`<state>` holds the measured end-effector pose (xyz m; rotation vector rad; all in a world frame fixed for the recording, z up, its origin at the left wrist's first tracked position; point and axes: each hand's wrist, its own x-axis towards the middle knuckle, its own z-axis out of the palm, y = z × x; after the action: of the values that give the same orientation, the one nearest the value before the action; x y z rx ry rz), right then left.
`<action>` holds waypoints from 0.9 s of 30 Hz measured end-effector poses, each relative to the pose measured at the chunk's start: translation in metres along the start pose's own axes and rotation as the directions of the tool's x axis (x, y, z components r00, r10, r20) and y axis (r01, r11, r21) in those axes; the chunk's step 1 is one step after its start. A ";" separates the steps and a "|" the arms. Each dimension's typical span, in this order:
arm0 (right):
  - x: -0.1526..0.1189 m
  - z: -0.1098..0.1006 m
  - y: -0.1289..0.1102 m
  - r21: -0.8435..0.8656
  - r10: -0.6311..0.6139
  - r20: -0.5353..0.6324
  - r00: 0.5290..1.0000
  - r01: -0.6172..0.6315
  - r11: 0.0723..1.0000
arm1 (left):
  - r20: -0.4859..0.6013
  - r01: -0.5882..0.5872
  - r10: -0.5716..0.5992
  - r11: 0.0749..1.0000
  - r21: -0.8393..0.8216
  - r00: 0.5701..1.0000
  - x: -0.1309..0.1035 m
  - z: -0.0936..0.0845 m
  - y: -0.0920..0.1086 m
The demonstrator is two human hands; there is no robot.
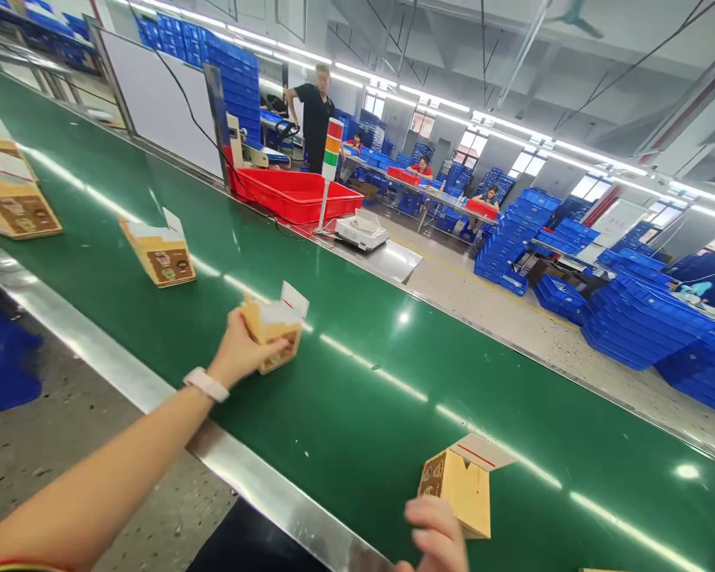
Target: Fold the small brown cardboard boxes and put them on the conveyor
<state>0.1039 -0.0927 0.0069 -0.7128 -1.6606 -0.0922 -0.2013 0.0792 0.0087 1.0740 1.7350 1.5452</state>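
My left hand (241, 353) reaches out over the green conveyor belt (345, 413) and grips a small tan carton (274, 330) with its white flap open. My right hand (434, 536) is low at the bottom edge, its fingers touching the near side of another tan carton (461, 485) whose flap also stands open. That carton rests on the belt. A pale watch band (206, 384) sits on my left wrist.
Further cartons (160, 254) (15, 210) lie on the belt to the left. A red tub (291, 195), a signal light pole (330, 159) and a white scale (362, 230) stand beyond the belt. Stacks of blue crates (631, 318) fill the floor; a person in black (315, 115) stands behind.
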 end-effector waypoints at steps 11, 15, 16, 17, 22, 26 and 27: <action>-0.026 0.030 -0.008 -0.595 0.475 0.303 0.826 -0.225 0.772 | 0.427 -0.467 0.441 0.883 -0.049 0.789 -0.197 0.072 -0.032; -0.018 0.015 0.007 -0.633 0.549 0.350 0.759 -0.240 0.736 | 0.442 -0.727 0.679 0.682 -0.082 0.587 -0.192 0.065 -0.021; -0.013 0.011 0.012 -0.618 0.545 0.409 0.732 -0.218 0.755 | 0.449 -0.772 0.717 0.629 -0.087 0.533 -0.188 0.062 -0.017; -0.008 0.007 0.015 -0.588 0.531 0.479 0.699 -0.194 0.785 | 0.454 -0.816 0.755 0.570 -0.097 0.473 -0.185 0.060 -0.014; 0.011 -0.005 0.022 -0.373 0.419 0.702 0.576 -0.204 0.905 | 0.510 -0.927 0.841 0.319 -0.196 0.182 -0.169 0.054 0.001; -0.017 -0.002 0.022 -0.202 0.361 0.476 0.802 -0.299 0.933 | 0.574 -0.862 0.781 0.447 -0.239 0.246 -0.175 0.062 0.007; -0.028 0.000 0.021 -0.172 0.393 0.353 0.849 -0.354 0.919 | 0.581 -0.827 0.765 0.497 -0.263 0.276 -0.179 0.066 0.007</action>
<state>0.1154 -0.0863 -0.0257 -1.1806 -1.8593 0.2621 -0.0531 -0.0393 -0.0124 2.4618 0.7141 1.2704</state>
